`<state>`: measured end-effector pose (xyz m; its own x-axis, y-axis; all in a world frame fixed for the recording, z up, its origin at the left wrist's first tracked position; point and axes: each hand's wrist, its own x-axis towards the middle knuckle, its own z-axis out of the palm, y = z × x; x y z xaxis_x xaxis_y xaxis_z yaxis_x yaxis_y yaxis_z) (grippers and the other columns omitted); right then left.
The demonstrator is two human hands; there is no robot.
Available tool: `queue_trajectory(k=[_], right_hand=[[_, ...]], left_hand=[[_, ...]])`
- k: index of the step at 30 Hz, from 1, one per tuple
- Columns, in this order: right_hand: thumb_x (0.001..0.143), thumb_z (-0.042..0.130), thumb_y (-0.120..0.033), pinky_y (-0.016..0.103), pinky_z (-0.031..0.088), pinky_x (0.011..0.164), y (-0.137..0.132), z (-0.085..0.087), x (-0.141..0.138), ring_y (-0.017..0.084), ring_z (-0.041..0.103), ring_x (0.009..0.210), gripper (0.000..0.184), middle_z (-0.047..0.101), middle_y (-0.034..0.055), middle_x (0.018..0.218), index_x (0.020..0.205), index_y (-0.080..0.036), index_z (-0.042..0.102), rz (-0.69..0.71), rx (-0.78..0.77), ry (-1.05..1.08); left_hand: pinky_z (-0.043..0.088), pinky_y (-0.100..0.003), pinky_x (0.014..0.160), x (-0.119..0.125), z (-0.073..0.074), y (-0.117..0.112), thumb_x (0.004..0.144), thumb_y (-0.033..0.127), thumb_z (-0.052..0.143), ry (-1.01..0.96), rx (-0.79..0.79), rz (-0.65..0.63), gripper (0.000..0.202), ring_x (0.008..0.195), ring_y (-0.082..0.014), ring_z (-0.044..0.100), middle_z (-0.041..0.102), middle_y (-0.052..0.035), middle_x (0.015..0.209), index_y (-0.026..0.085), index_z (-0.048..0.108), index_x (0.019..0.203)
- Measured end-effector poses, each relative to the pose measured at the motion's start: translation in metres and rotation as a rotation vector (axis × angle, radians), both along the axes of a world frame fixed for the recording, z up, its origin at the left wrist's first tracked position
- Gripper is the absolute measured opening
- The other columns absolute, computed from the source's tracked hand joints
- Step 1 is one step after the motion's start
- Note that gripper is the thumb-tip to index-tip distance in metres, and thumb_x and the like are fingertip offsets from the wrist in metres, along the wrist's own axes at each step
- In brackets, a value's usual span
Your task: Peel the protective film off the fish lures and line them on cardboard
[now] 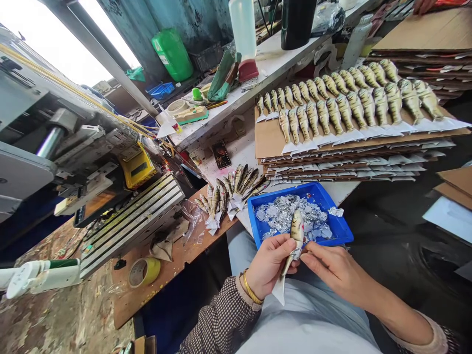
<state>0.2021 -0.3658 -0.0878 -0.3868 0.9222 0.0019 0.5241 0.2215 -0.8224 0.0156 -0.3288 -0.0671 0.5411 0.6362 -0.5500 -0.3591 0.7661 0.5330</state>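
My left hand [267,263] is wrapped round a fish-shaped lure [297,228], gripping it between thumb and fingers. The lure is striped olive and pale, with a white tail pointing down toward my lap. A crumpled piece of silver foil [296,252] sits against its lower side. At that foil, the fingertips of my right hand [328,265] are pinched together. Just beyond both hands, a blue tray [341,232] holds a heap of silver foil pieces [282,214]. One foil piece [336,211] lies over the tray's right rim.
Left of the tray, several similar lures [239,184] lie piled. Rows of lures [342,110] cover stacked cardboard sheets [267,142] behind it. A tape roll [144,272] and a slotted metal machine bed [129,223] are at left. Another person's hand [424,6] shows top right.
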Motion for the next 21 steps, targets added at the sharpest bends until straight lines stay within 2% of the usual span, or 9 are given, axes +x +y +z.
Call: queue_trajectory(k=[4, 9, 17, 21], right_hand=[[0.107, 0.044, -0.050, 0.028, 0.032, 0.053, -0.003, -0.005, -0.009, 0.014, 0.052, 0.053, 0.037, 0.057, -0.0041, 0.064, 0.080, -0.024, 0.044, -0.073, 0.197, -0.120], [0.109, 0.038, -0.047, 0.028, 0.033, 0.053, -0.004, -0.008, -0.015, 0.014, 0.056, 0.051, 0.038, 0.058, -0.0036, 0.063, 0.080, -0.024, 0.044, -0.142, 0.365, -0.201], [0.111, 0.033, -0.045, 0.029, 0.031, 0.052, -0.003, -0.008, -0.015, 0.015, 0.059, 0.052, 0.042, 0.059, -0.0018, 0.062, 0.078, -0.023, 0.048, -0.130, 0.446, -0.273], [0.110, 0.032, -0.048, 0.029, 0.030, 0.051, -0.004, -0.004, -0.017, 0.014, 0.055, 0.048, 0.045, 0.059, -0.0020, 0.060, 0.075, -0.024, 0.047, -0.153, 0.339, -0.243]], left_hand=[[0.031, -0.018, 0.050, 0.004, -0.002, -0.003, 0.067, 0.047, 0.090, 0.075, 0.003, 0.069, 0.048, 0.052, -0.0037, 0.046, 0.057, 0.0011, 0.069, 0.011, 0.067, 0.089], [0.030, -0.018, 0.052, 0.009, -0.004, -0.006, 0.068, 0.046, 0.090, 0.077, 0.007, 0.116, 0.048, 0.054, -0.0035, 0.045, 0.056, 0.0010, 0.071, 0.011, 0.066, 0.088], [0.029, -0.018, 0.050, 0.010, -0.009, -0.004, 0.067, 0.046, 0.090, 0.063, 0.002, 0.097, 0.047, 0.053, -0.0033, 0.043, 0.054, 0.0022, 0.068, 0.011, 0.064, 0.084], [0.033, -0.019, 0.053, 0.013, -0.010, -0.004, 0.066, 0.046, 0.091, 0.082, 0.002, 0.148, 0.049, 0.054, -0.0040, 0.045, 0.056, 0.0016, 0.069, 0.011, 0.066, 0.087]])
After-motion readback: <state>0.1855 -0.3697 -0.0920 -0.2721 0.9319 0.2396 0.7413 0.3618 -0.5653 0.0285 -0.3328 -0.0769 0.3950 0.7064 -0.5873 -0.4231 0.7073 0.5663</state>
